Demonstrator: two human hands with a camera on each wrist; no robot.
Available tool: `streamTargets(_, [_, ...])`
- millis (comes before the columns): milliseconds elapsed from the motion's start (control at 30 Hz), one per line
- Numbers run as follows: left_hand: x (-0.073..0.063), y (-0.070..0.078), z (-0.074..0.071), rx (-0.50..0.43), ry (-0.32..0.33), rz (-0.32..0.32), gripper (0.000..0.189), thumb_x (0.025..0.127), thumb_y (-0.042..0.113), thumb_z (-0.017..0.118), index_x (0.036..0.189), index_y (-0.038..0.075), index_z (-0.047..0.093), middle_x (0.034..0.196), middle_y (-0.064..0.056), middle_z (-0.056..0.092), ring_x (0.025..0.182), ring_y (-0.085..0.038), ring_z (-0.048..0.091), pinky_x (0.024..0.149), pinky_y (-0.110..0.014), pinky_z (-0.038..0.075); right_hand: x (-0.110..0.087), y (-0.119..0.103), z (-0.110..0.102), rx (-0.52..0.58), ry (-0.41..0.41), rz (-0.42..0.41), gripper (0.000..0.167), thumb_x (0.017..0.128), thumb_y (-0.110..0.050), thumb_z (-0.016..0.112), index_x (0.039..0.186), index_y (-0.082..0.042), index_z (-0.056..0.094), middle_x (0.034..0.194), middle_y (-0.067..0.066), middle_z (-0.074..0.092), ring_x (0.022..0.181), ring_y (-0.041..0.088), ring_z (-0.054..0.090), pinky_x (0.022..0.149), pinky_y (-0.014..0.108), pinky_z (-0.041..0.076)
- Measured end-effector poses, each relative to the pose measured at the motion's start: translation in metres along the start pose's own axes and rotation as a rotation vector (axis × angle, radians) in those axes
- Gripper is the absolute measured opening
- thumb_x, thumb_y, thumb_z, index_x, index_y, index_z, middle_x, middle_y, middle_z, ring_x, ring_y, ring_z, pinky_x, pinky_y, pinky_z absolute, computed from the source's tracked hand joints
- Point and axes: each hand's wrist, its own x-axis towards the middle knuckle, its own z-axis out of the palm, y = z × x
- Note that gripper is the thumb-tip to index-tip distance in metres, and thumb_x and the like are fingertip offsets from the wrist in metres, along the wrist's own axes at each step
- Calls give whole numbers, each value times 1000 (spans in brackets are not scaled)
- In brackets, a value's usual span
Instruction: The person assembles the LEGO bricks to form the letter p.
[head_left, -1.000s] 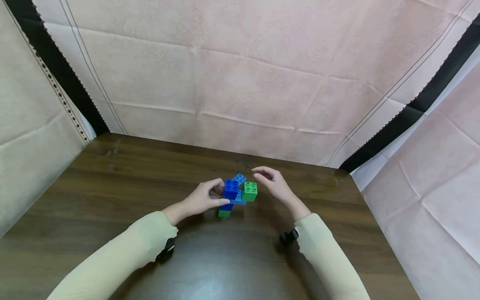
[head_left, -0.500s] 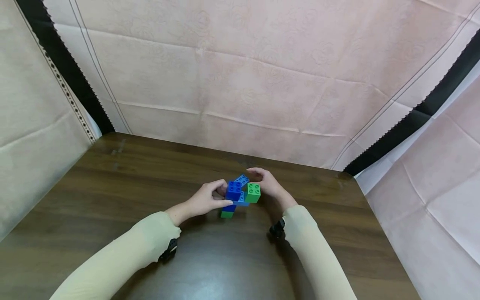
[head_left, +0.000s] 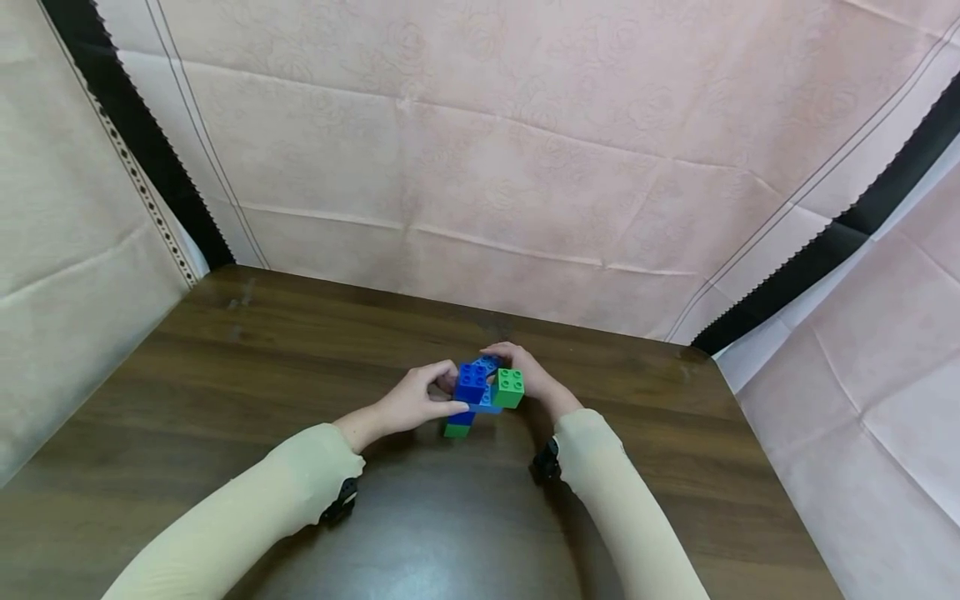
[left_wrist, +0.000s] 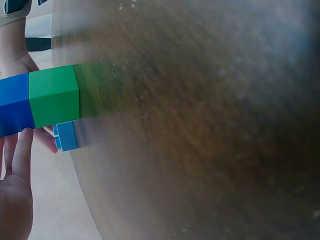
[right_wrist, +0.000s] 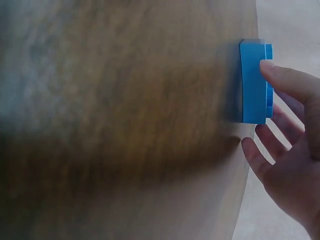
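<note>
My left hand [head_left: 414, 402] grips a stack of studded toy building blocks at a dark blue block [head_left: 471, 384], thumb in front and fingers behind. Below are a lighter blue block [head_left: 489, 409], more dark blue and a green block [head_left: 457, 431] at the bottom. Another green block [head_left: 509, 389] sits on the stack's right end. In the left wrist view, left fingertips touch the blue side just above the green bottom block [left_wrist: 55, 97]. Behind the stack, a separate light blue block [right_wrist: 253, 82] lies on the table, my right hand [right_wrist: 297, 160] pinching it, thumb over its edge.
The dark wooden table [head_left: 315, 333] carries the blocks near its far side. Pale cloth [head_left: 450, 167] hangs behind and at both sides, with black strips [head_left: 795, 258] at the corners. Each wrist wears a black device [head_left: 547, 463].
My right hand has come in leftward behind the green block and reached the separate light blue block. The left hand keeps its hold on the stack, while the head view has shifted slightly.
</note>
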Motion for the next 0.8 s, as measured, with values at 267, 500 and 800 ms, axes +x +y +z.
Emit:
streamTargets(267, [0, 0, 0, -4, -1, -6, 28, 85, 24, 69, 102, 9, 53, 98, -8, 57, 93, -20, 54, 82, -29, 55, -4, -5, 4, -67, 71, 85, 38, 83, -14, 68, 118, 0, 62, 111, 17, 58, 102, 28, 52, 93, 44, 46])
streamTargets(500, [0, 0, 0, -12, 1, -7, 27, 85, 23, 69, 101, 9, 53, 98, -8, 57, 93, -20, 54, 82, -29, 55, -7, 0, 3, 37, 115, 232, 37, 84, -16, 68, 118, -3, 58, 113, 15, 60, 100, 26, 52, 94, 41, 47])
streamTargets(800, [-1, 2, 0, 6, -3, -8, 28, 86, 24, 68, 103, 9, 52, 100, -9, 58, 94, -20, 55, 84, -31, 55, -11, 6, -3, 98, 190, 274, 31, 86, -14, 66, 113, -5, 57, 107, 13, 58, 97, 25, 50, 87, 37, 46])
